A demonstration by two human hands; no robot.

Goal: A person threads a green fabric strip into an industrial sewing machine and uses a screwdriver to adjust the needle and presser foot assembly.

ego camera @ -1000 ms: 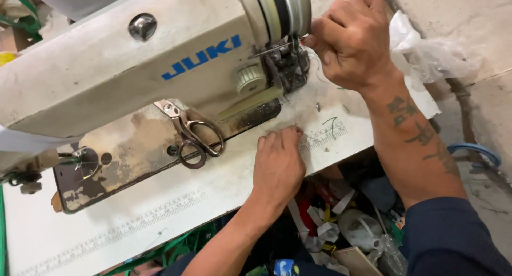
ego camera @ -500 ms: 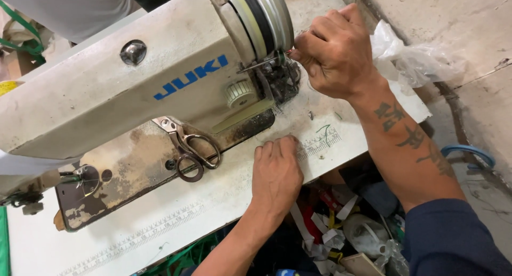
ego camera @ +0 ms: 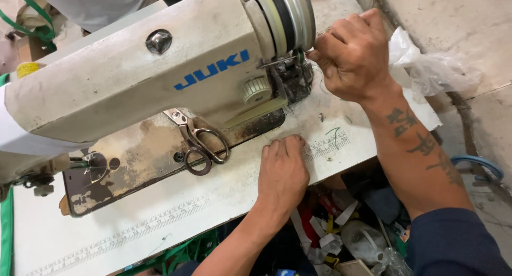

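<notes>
My left hand (ego camera: 282, 172) lies flat and empty on the table (ego camera: 160, 228), just below the sewing machine (ego camera: 138, 78). My right hand (ego camera: 352, 54) is closed in a pinch beside the handwheel (ego camera: 285, 17); what it grips I cannot tell. If that wheel turned, I judge my fingertips could get caught, and the scissors (ego camera: 200, 145) could snag a sleeve

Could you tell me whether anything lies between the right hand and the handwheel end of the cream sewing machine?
Nothing visible does. The right hand is already up against the cream sewing machine's round metal handwheel, fingers closed beside its rim. The metal scissors lie farther left on the machine bed, and the left hand rests flat on the white table.
</notes>
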